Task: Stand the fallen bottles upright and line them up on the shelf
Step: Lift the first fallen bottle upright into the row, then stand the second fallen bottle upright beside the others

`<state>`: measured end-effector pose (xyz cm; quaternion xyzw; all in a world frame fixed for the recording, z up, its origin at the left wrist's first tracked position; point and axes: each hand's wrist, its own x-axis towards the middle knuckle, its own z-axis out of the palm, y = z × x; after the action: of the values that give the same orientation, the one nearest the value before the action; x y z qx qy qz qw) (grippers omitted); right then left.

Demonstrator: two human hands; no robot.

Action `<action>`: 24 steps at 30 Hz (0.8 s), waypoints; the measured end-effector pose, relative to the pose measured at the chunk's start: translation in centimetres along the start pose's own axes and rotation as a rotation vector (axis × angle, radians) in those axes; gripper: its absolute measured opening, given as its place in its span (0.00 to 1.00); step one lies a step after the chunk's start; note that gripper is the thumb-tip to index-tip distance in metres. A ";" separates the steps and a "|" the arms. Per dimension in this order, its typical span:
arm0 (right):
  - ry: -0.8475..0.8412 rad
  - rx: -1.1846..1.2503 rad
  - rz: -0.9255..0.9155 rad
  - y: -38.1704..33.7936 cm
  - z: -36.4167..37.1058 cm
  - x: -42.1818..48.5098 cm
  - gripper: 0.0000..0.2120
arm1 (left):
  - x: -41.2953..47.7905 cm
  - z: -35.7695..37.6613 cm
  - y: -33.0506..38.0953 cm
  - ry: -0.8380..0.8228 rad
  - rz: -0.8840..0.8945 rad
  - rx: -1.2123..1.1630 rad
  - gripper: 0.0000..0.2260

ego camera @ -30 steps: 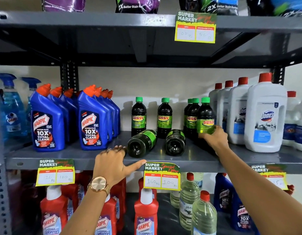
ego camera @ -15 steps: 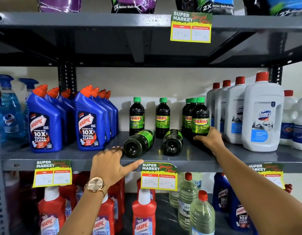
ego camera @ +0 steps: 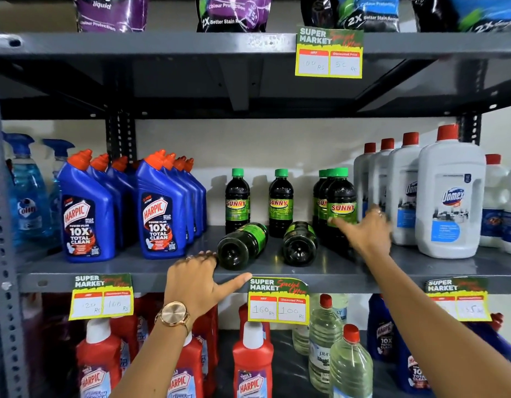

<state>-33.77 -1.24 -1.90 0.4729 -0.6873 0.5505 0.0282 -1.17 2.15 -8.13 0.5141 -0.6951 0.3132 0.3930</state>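
Two Sunny bottles lay fallen on the shelf, neither hand holding one.

The left fallen bottle (ego camera: 242, 245) and right fallen bottle (ego camera: 300, 243) lay bases outward on the shelf (ego camera: 420, 268), between the hands. The left hand (ego camera: 195, 282) rested empty, fingers spread, on the shelf edge just beside one; the right hand (ego camera: 366, 231), open, touched the upright Sunny bottle (ego camera: 341, 202). Best gripped around the body, tipped cap-up, then slid back into the row.

Green-capped bottles (ego camera: 341, 205) read SUNNY; blue bottles (ego camera: 159, 214) HARPIC; price tag (ego camera: 278, 301) perhaps 160, 100.
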 end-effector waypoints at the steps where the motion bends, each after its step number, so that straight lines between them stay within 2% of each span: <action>1: 0.119 -0.019 -0.078 -0.7 -0.3 -0.9 0.37 | 0.0 -0.1 0.0 0.000 -0.001 0.007 0.37; 2: 0.155 -0.011 -0.138 -1.7 -0.5 -1.8 0.33 | 0.1 -0.1 0.0 -0.005 -0.002 0.008 0.38; 3: 0.086 -0.008 -0.153 -2.7 -0.6 -2.5 0.33 | 0.1 -0.2 0.0 -0.008 -0.002 0.007 0.38; 6: -0.434 -0.109 0.040 -5.9 0.1 -3.4 0.44 | 0.1 -0.2 0.0 -0.006 0.003 0.016 0.37; 8: -0.710 -0.206 0.200 -7.7 0.5 -2.9 0.47 | 0.0 -0.1 -0.1 -0.002 0.003 0.022 0.37; 10: -0.859 -0.259 0.258 -8.6 1.3 -1.9 0.44 | 0.1 0.0 -0.1 0.005 0.002 0.019 0.37; 11: -0.879 -0.256 0.270 -8.7 1.7 -1.7 0.40 | 0.1 0.1 -0.1 0.004 -0.002 0.015 0.37; 14: -0.790 -0.042 0.308 -7.5 2.4 -2.1 0.27 | 0.1 0.0 -0.2 0.001 -0.008 -0.004 0.37; 17: -0.551 0.227 0.249 -5.6 3.4 -3.0 0.34 | 0.1 0.0 -0.2 -0.009 -0.010 0.002 0.37; 18: -0.472 0.242 0.199 -5.4 3.7 -3.3 0.35 | 0.1 0.1 -0.1 -0.014 -0.012 0.003 0.37; 20: -0.352 0.237 0.089 -5.5 4.3 -3.5 0.32 | 0.2 0.1 -0.1 -0.017 -0.015 -0.001 0.37; 22: -0.310 0.225 0.013 -6.1 4.7 -3.4 0.26 | 0.2 0.1 -0.2 -0.022 -0.017 0.000 0.37; 24: -0.302 0.206 -0.020 -6.6 5.0 -3.3 0.24 | 0.2 0.0 -0.2 -0.028 -0.017 0.004 0.37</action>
<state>-25.02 -2.78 -0.87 0.5575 -0.6190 0.5404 -0.1184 -1.05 2.02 -7.96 0.5248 -0.6956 0.3042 0.3849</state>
